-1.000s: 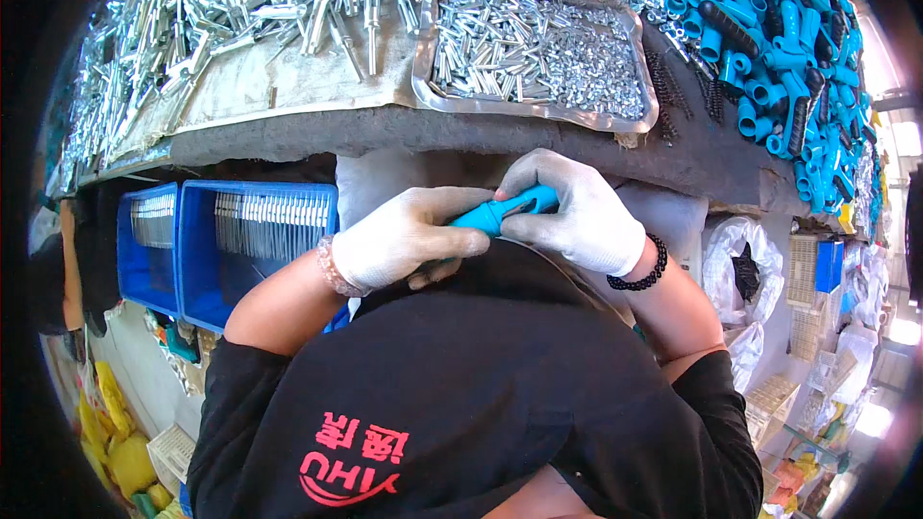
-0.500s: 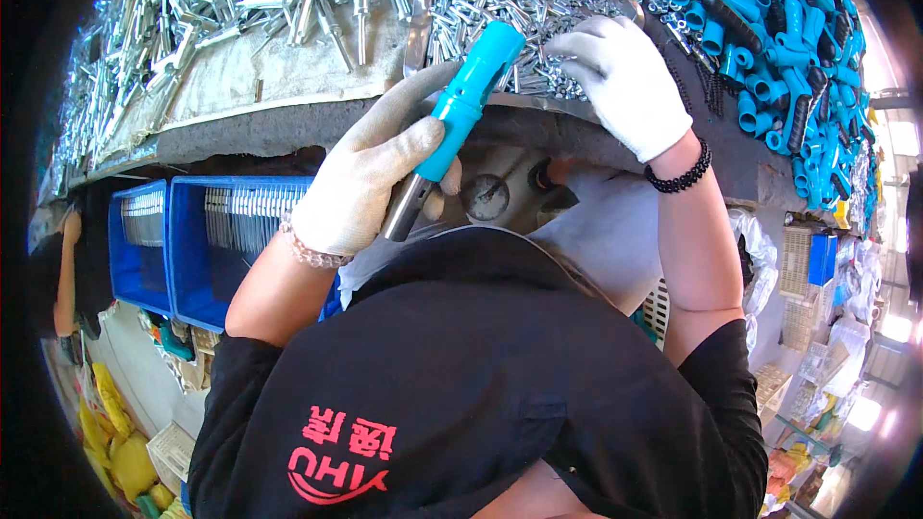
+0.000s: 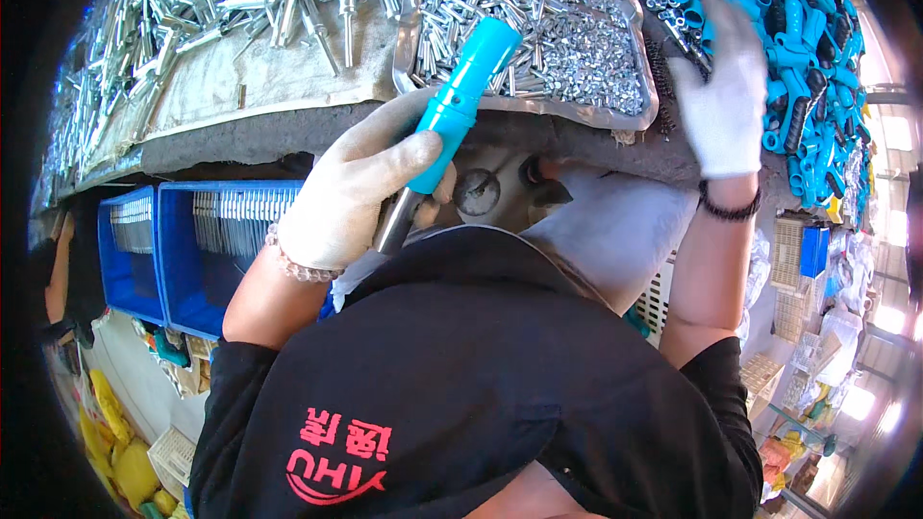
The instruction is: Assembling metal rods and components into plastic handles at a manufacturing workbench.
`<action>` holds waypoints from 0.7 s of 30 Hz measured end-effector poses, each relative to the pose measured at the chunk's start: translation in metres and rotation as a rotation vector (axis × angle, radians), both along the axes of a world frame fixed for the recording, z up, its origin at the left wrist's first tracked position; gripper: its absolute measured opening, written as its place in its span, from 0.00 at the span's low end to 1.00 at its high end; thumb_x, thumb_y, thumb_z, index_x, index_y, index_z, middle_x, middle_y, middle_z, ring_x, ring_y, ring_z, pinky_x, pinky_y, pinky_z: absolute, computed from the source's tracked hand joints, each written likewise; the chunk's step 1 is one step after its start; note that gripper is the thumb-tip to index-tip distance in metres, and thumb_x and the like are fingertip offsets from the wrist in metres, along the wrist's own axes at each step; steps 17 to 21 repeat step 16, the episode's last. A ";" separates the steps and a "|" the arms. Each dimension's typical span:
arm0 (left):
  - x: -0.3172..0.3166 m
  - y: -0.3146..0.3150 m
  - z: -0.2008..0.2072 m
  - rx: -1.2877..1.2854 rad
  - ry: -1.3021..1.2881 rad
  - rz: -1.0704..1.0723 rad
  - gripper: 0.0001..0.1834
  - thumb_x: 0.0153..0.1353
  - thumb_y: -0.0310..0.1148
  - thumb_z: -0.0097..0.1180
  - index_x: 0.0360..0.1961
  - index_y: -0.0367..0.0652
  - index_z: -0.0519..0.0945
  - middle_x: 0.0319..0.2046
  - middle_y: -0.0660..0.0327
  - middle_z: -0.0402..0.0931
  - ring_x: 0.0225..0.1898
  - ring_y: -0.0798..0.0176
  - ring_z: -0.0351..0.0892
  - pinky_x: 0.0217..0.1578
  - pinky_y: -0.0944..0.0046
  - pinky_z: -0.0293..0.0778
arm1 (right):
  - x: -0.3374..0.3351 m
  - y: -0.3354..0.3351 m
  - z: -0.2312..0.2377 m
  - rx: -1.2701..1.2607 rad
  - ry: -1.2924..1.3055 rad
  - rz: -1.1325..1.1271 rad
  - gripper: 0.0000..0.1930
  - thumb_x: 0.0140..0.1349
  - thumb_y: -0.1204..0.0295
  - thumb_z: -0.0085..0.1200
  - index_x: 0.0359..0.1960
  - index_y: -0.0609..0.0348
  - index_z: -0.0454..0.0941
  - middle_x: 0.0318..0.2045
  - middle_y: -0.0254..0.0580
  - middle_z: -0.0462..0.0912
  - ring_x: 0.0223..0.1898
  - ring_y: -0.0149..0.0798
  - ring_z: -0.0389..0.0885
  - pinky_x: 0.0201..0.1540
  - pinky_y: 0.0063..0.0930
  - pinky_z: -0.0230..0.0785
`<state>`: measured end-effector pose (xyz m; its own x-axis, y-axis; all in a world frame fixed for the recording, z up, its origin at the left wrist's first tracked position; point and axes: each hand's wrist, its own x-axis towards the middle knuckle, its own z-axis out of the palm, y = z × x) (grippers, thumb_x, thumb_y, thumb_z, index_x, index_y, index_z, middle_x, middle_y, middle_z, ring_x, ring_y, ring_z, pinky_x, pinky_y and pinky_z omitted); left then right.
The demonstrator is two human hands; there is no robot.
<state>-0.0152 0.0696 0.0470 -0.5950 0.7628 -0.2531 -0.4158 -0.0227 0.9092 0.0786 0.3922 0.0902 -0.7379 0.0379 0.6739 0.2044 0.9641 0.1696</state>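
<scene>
Your left hand (image 3: 351,197) is clamped on the blue handle (image 3: 461,101), whose long axis tilts up-right over the worktop's front edge. Your right hand (image 3: 726,101), fingers loose, reaches the blue handles pile (image 3: 808,29) at the right corner.

White knit gloves are worn on left hand (image 3: 351,187) and right hand (image 3: 721,96). Bright blue handle (image 3: 466,96) with silver shaft is seen at 12 o'clock; blue handle pile (image 3: 808,38) at 2; silver tray (image 3: 630,115); blue bins (image 3: 183,259) at 9.
</scene>
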 end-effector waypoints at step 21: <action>-0.003 0.003 0.019 -0.014 0.008 -0.066 0.37 0.68 0.50 0.54 0.67 0.32 0.65 0.44 0.53 0.79 0.31 0.65 0.80 0.27 0.69 0.77 | -0.019 -0.012 -0.028 -0.437 -0.496 0.384 0.10 0.56 0.68 0.61 0.40 0.53 0.82 0.40 0.43 0.83 0.47 0.49 0.78 0.53 0.42 0.69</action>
